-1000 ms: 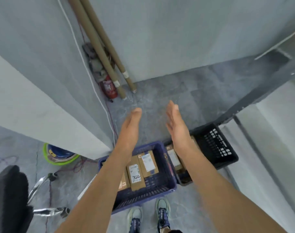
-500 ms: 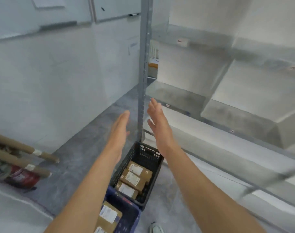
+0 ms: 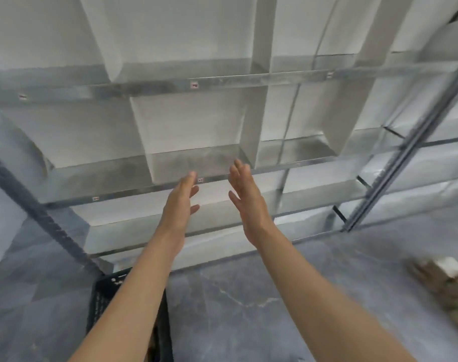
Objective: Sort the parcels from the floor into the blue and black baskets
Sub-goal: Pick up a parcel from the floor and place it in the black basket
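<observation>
Bare metal shelves [image 3: 105,173] with small labels on their front edges stand against a white wall [image 3: 191,121], on a grey veined floor [image 3: 248,309].

Only the black basket [image 3: 102,299] shows: dark plastic with a lattice wall, standing on the grey floor [image 3: 248,322] at bottom left. One wall and a rim corner are visible, the rest covered or cut off; contents unreadable. The parcels [image 3: 449,288] are a brown cardboard heap with pale labels, badly blurred, on the floor at the right edge, well apart from the basket. Count unclear.
</observation>
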The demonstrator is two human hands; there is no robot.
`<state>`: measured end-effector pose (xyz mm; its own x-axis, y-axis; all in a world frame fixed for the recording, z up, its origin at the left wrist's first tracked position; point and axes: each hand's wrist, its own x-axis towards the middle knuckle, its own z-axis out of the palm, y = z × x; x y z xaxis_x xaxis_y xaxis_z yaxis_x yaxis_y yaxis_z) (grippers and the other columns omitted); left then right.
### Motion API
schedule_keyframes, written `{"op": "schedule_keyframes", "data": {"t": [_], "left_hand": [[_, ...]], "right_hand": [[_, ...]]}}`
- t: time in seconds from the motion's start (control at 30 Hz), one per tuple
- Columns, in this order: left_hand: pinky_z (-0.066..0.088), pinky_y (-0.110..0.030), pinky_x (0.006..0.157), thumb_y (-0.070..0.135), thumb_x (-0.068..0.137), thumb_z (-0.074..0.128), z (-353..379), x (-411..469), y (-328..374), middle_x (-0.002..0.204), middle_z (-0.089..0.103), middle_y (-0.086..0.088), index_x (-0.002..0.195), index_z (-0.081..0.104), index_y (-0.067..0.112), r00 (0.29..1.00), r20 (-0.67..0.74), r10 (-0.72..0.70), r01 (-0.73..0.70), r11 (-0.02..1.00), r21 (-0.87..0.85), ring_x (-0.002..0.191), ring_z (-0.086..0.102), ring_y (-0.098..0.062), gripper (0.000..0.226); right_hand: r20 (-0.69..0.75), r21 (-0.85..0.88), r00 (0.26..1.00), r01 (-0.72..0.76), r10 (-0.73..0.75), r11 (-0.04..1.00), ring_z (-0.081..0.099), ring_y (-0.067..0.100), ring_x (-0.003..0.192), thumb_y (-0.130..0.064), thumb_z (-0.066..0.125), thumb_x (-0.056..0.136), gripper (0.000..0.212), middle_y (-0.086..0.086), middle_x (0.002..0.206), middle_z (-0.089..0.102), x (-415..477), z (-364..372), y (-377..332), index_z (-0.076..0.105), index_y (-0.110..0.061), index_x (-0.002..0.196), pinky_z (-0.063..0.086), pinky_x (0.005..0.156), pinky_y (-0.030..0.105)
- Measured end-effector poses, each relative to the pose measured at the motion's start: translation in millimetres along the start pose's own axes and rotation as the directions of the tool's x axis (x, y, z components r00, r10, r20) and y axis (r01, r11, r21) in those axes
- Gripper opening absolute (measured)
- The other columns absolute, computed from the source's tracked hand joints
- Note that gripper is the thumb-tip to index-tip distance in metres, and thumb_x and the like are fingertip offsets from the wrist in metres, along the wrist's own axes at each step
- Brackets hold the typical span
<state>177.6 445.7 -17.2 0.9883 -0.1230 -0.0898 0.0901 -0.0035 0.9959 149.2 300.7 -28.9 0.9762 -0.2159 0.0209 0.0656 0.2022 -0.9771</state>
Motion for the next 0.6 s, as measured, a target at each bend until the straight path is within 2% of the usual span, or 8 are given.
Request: {"op": "schedule_keyframes", "data": {"t": [0.07,0.2,0.37,0.6], "left_hand": [[0.047,-0.043,0.110,0.053,0.107,0.041,49.9,8.4,-0.3,0.146,0.056,0.011,0.145,0.055,0.026,0.997,0.083,-0.001,0.000,1.000,0.018,0.130,0.054,-0.006,0.049],[0.047,-0.043,0.110,0.055,0.106,0.042,157.3,16.5,-5.2,0.143,0.057,0.016,0.142,0.056,0.031,0.963,0.269,-0.025,0.013,0.999,0.049,0.129,0.055,-0.003,0.046],[0.048,-0.044,0.109,0.056,0.105,0.043,299.4,20.3,-19.9,0.136,0.061,0.017,0.132,0.062,0.035,0.891,0.440,-0.116,0.079,0.992,0.101,0.128,0.057,-0.004,0.039],[0.048,-0.044,0.109,0.054,0.106,0.041,479.9,15.7,-44.6,0.140,0.060,0.014,0.136,0.059,0.030,0.779,0.598,-0.189,0.110,0.980,0.166,0.129,0.057,-0.006,0.042]], "right_hand": [[-0.072,0.011,0.997,0.011,-0.010,1.000,0.038,-0.001,0.149,-0.067,0.033,0.104,0.063,-0.014,0.167,0.036,1.2,-45.4,-7.3,0.033,-0.041,0.162,0.030,0.126,0.036],[-0.216,0.017,0.976,0.029,-0.025,0.999,0.038,-0.003,0.148,-0.079,0.038,0.089,0.083,-0.018,0.167,0.035,0.5,-139.9,-19.9,0.031,-0.041,0.162,0.029,0.127,0.037],[-0.386,0.050,0.922,0.038,-0.016,0.998,0.038,-0.002,0.148,-0.083,0.045,0.081,0.084,-0.019,0.166,0.037,-7.2,-267.3,-34.7,0.036,-0.047,0.157,0.029,0.127,0.036],[-0.552,0.050,0.834,0.020,0.011,0.999,0.036,-0.001,0.150,-0.080,0.038,0.086,0.083,-0.018,0.166,0.035,-20.6,-431.5,-47.3,0.033,-0.043,0.160,0.025,0.128,0.037]]}}
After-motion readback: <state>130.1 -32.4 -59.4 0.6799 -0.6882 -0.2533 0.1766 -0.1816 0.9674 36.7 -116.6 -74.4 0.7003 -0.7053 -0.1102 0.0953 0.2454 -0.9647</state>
